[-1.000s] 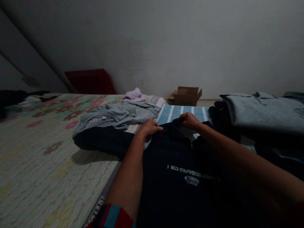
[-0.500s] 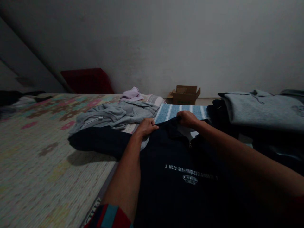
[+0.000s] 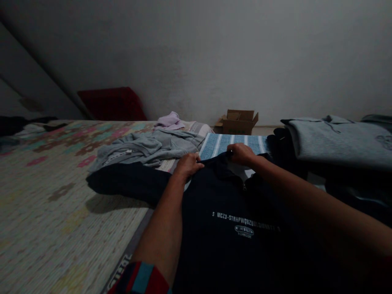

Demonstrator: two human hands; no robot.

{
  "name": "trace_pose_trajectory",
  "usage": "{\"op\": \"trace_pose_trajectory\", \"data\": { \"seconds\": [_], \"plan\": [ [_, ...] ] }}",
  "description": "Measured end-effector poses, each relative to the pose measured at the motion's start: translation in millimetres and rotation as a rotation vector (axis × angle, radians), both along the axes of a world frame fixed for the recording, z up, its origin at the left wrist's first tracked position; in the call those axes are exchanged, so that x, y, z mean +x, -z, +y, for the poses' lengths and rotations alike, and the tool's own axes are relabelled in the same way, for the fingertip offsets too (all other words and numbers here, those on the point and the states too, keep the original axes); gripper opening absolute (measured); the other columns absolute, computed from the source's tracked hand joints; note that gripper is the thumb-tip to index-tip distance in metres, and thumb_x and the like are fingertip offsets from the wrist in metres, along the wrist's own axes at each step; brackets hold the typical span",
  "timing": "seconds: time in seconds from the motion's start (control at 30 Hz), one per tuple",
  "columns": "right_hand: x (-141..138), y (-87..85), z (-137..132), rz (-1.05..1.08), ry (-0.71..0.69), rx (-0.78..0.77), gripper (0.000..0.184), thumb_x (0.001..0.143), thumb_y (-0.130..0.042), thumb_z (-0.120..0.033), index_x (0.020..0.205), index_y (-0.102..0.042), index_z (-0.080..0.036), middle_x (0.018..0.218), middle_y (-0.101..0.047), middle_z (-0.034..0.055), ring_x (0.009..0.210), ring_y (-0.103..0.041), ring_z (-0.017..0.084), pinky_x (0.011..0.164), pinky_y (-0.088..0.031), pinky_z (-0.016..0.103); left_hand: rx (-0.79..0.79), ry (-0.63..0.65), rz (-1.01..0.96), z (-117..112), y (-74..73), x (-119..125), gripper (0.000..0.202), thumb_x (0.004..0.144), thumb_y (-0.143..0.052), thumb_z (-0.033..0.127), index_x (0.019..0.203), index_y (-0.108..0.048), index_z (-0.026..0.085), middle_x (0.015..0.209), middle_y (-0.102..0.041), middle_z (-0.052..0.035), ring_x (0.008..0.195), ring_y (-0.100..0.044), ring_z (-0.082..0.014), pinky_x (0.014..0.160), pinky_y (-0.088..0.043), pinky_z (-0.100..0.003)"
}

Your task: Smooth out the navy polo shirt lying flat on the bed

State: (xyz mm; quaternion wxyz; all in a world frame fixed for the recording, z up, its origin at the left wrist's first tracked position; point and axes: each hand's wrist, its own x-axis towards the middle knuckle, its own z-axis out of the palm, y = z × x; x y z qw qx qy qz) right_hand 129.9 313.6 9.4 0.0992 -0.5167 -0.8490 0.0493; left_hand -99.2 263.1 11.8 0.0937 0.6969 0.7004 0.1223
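Note:
A dark navy sweatshirt [image 3: 220, 253] with a short zip at the neck and white lettering across the chest lies spread in front of me, front side up. My left hand [image 3: 187, 165] pinches its shoulder seam on the left side. At the collar, my right hand [image 3: 241, 154] grips the fabric, fingers closed. Between the two hands the shoulder edge is stretched taut. One sleeve [image 3: 128, 181] of the sweatshirt reaches out to the left over the bed; the other side is lost in shadow beneath my right arm.
A crumpled grey garment [image 3: 147, 145] and a lilac cloth [image 3: 170, 121] lie on the flowered bedcover [image 3: 61, 212]. Folded grey clothes [image 3: 343, 143] are stacked on dark ones at the right. Beyond a blue striped cloth [image 3: 214, 143] stands an open cardboard box [image 3: 239, 122] by the wall.
Almost nothing differs. My left hand has shifted very slightly and the sweatshirt's sleeve has crept a touch to the left; both hands keep their hold.

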Motion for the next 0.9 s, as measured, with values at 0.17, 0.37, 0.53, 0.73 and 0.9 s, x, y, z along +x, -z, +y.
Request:
{"op": "trace_pose_trajectory", "data": {
  "seconds": [0.17, 0.37, 0.53, 0.73, 0.9],
  "plan": [
    [-0.6, 9.6, -6.8, -0.058, 0.046, 0.007, 0.021, 0.083, -0.056, -0.020, 0.101, -0.065, -0.020, 0.095, -0.066, 0.0108, 0.084, -0.061, 0.022, 0.065, -0.038, 0.028, -0.037, -0.039, 0.093, -1.8, 1.6, 1.2, 0.021, 0.074, -0.066, 0.037, 0.084, -0.070, 0.019, 0.089, -0.070, -0.0081, 0.086, -0.063, -0.0247, 0.067, -0.041, -0.030],
    [-9.1, 6.6, -20.0, -0.095, 0.087, 0.082, 0.021, 0.088, -0.049, -0.019, 0.103, -0.063, -0.015, 0.100, -0.064, 0.0158, 0.088, -0.061, 0.026, 0.068, -0.040, 0.032, -0.019, -0.023, 0.124, -0.3, 7.0, 0.1, 0.020, 0.078, -0.062, 0.038, 0.083, -0.068, 0.020, 0.088, -0.070, -0.0063, 0.084, -0.063, -0.0210, 0.067, -0.040, -0.027],
    [-32.5, -2.5, -47.3, -0.098, -0.105, 0.188, 0.025, 0.088, -0.043, -0.012, 0.104, -0.061, -0.016, 0.101, -0.063, 0.0134, 0.096, -0.056, 0.025, 0.076, -0.038, 0.033, -0.007, -0.009, 0.119, 2.5, 9.8, -1.0, 0.020, 0.077, -0.062, 0.039, 0.080, -0.067, 0.020, 0.084, -0.070, -0.0047, 0.080, -0.063, -0.0205, 0.064, -0.040, -0.026],
    [-41.4, 16.3, -66.1, -0.133, -0.304, 0.212, 0.023, 0.093, -0.040, -0.015, 0.098, -0.063, -0.015, 0.098, -0.063, 0.0119, 0.096, -0.053, 0.023, 0.089, -0.031, 0.037, -0.016, 0.003, 0.106, -0.7, 4.6, 1.5, 0.025, 0.080, -0.056, 0.040, 0.079, -0.068, 0.018, 0.079, -0.068, -0.0063, 0.077, -0.062, -0.0216, 0.065, -0.040, -0.028],
    [-33.1, 30.3, -62.8, -0.125, -0.272, 0.202, 0.023, 0.094, -0.038, -0.016, 0.101, -0.061, -0.013, 0.101, -0.061, 0.0121, 0.097, -0.052, 0.024, 0.085, -0.031, 0.037, -0.084, 0.033, 0.074, -3.8, -7.7, -5.4, 0.030, 0.081, -0.052, 0.042, 0.075, -0.068, 0.017, 0.072, -0.066, -0.0053, 0.071, -0.059, -0.0193, 0.064, -0.039, -0.027]
  ]
}}
